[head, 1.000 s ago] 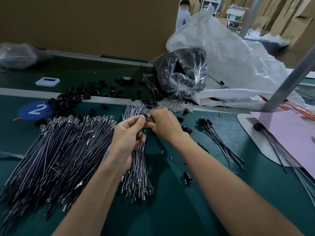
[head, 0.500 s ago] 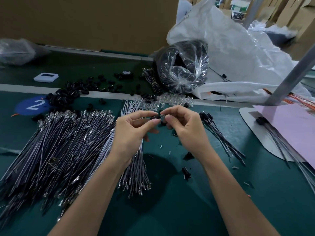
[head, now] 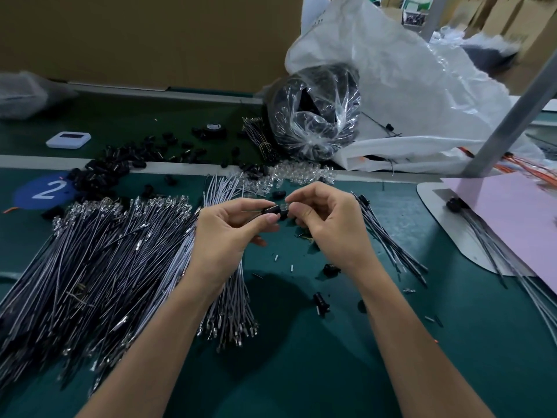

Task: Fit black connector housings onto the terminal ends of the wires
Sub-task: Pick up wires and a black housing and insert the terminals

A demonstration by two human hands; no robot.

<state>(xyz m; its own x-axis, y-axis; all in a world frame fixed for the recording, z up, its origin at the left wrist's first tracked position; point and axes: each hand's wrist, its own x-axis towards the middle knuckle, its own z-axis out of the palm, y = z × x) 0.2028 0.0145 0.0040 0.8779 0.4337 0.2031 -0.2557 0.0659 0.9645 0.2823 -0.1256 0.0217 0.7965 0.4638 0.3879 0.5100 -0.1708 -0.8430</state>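
We're mid-fit: left hand (head: 224, 233) pinches a black housing (head: 272, 211), right hand (head: 325, 220) pinched at its end, wire hidden; next, push it home.

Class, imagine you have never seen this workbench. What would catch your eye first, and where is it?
First, the two bare hands meeting mid-frame, left hand and right hand, pinching a small black connector housing between fingertips. Next, the big fan of grey wires spread across the green table on the left. Behind, a crinkled clear bag of black parts gleams.
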